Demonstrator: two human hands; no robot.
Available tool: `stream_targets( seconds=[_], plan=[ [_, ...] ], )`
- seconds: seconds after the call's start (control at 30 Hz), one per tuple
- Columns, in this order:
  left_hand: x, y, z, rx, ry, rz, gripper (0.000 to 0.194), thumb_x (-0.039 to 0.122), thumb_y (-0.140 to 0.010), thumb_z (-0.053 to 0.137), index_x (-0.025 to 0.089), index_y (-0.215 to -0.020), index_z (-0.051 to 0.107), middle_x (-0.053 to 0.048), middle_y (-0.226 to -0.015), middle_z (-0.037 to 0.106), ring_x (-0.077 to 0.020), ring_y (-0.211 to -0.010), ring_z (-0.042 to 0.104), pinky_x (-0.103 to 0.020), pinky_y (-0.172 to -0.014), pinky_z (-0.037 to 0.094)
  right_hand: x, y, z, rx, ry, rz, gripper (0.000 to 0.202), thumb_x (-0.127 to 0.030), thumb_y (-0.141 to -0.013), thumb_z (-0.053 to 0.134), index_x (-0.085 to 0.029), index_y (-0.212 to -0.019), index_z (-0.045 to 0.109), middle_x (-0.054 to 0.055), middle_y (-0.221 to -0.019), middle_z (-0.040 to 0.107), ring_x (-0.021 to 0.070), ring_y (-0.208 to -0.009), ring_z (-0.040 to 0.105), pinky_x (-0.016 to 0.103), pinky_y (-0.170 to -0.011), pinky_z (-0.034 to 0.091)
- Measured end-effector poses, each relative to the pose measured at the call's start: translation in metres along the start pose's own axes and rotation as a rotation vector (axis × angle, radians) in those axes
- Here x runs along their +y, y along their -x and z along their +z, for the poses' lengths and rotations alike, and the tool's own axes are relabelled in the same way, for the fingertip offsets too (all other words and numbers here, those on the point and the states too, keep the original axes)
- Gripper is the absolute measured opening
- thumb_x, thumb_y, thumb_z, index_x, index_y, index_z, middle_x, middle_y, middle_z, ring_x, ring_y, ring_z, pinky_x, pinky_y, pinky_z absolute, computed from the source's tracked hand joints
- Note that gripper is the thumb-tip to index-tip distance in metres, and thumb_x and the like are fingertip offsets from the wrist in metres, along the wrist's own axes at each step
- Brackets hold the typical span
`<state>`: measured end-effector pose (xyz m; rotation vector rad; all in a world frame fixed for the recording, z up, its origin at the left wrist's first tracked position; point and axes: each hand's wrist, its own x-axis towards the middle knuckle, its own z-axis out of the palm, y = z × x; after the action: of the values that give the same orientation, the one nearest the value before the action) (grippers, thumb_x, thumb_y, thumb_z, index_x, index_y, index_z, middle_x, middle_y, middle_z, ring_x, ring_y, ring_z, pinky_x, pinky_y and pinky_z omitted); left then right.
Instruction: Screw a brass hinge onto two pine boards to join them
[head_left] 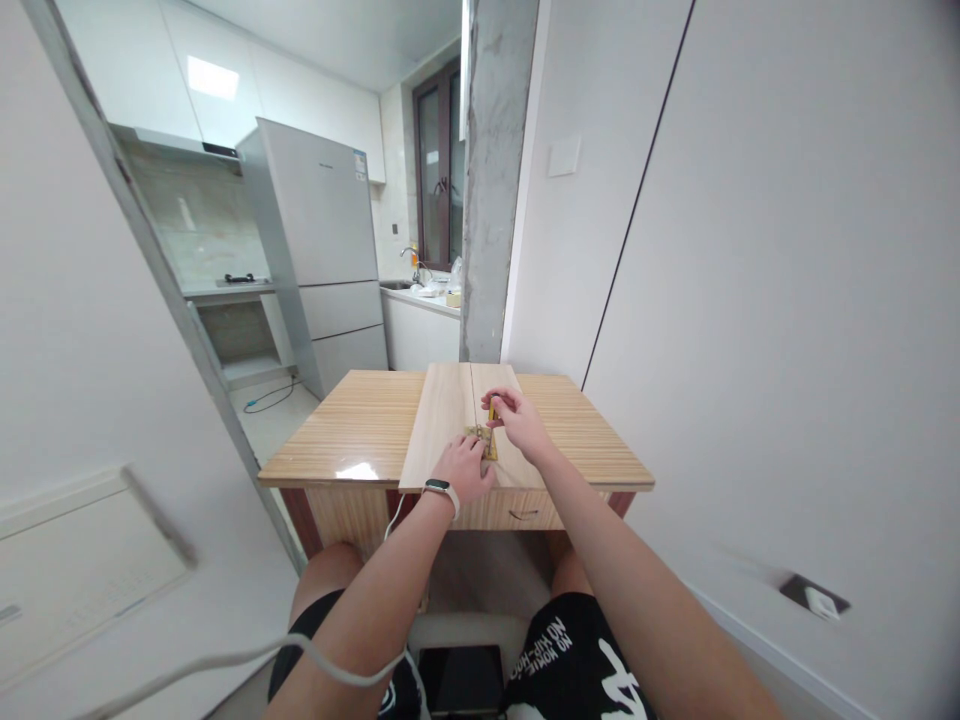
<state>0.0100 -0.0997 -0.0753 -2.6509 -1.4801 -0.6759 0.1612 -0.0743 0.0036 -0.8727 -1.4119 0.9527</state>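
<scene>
Two pale wooden boards (440,420) lie side by side on the desk, with a narrow seam between them. Across that seam sits a brass-coloured hinge (491,450), partly covered by my fingers. My left hand (461,468) presses it against the boards, fingertips on its left part and thumb near its front edge. Above it, my right hand (517,418) grips a screwdriver (492,411) by its yellow handle, the shaft pointing down toward the hinge. Any screw under the tip is too small to make out.
The boards rest on a striped wooden desk (341,425) with a drawer handle (523,515) at its front. A white cable (337,672) runs across my left forearm. Walls flank the desk; a fridge (319,220) stands behind, left.
</scene>
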Motion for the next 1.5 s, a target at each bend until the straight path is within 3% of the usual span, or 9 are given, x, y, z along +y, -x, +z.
stream_targets(
  seconds=[0.33,0.6,1.07,1.23,1.5],
  plan=[
    [-0.0007,0.0009,0.0005,0.030,0.006,0.010,0.043,0.041,-0.092,0.056,0.021,-0.129,0.060,-0.014,-0.129,0.061,-0.0324,-0.121,0.051,-0.047,-0.099,0.045,-0.0070,0.0021,0.0061,0.094,-0.010,0.017,0.039,-0.048,-0.073,0.082,-0.021,-0.090,0.061,0.007,-0.104,0.073,0.0210,-0.093,0.070,0.031,-0.066,0.063],
    [-0.0005,0.0017,-0.0016,0.033,0.010,-0.001,0.040,0.042,-0.091,0.056,0.021,-0.125,0.061,-0.014,-0.128,0.062,-0.0326,-0.120,0.052,-0.047,-0.099,0.045,-0.0067,0.0050,0.0021,-0.058,-0.029,-0.013,0.046,-0.059,-0.086,0.069,-0.024,-0.116,0.068,0.008,-0.106,0.073,0.0205,-0.101,0.068,0.032,-0.074,0.061],
    [-0.0021,0.0021,0.0006,0.050,0.021,0.010,0.040,0.042,-0.092,0.056,0.021,-0.126,0.061,-0.014,-0.127,0.062,-0.0322,-0.120,0.052,-0.047,-0.100,0.044,-0.0064,0.0005,0.0057,0.058,-0.001,0.021,0.040,-0.054,-0.078,0.076,-0.021,-0.096,0.062,0.009,-0.105,0.073,0.0226,-0.101,0.070,0.031,-0.065,0.064],
    [-0.0019,0.0021,0.0000,0.041,0.011,0.004,0.040,0.042,-0.092,0.056,0.021,-0.126,0.061,-0.014,-0.127,0.062,-0.0324,-0.120,0.052,-0.047,-0.100,0.044,-0.0075,0.0017,0.0092,0.079,-0.001,0.012,0.044,-0.053,-0.074,0.081,-0.022,-0.089,0.054,0.006,-0.094,0.074,0.0219,-0.093,0.072,0.030,-0.063,0.063],
    [-0.0020,0.0023,-0.0003,0.035,0.026,-0.004,0.039,0.041,-0.091,0.056,0.021,-0.125,0.061,-0.014,-0.126,0.063,-0.0328,-0.121,0.052,-0.048,-0.101,0.044,-0.0036,0.0002,0.0038,-0.028,-0.021,0.000,0.046,-0.060,-0.084,0.069,-0.025,-0.113,0.068,0.008,-0.106,0.071,0.0204,-0.098,0.067,0.033,-0.071,0.062]
  ],
)
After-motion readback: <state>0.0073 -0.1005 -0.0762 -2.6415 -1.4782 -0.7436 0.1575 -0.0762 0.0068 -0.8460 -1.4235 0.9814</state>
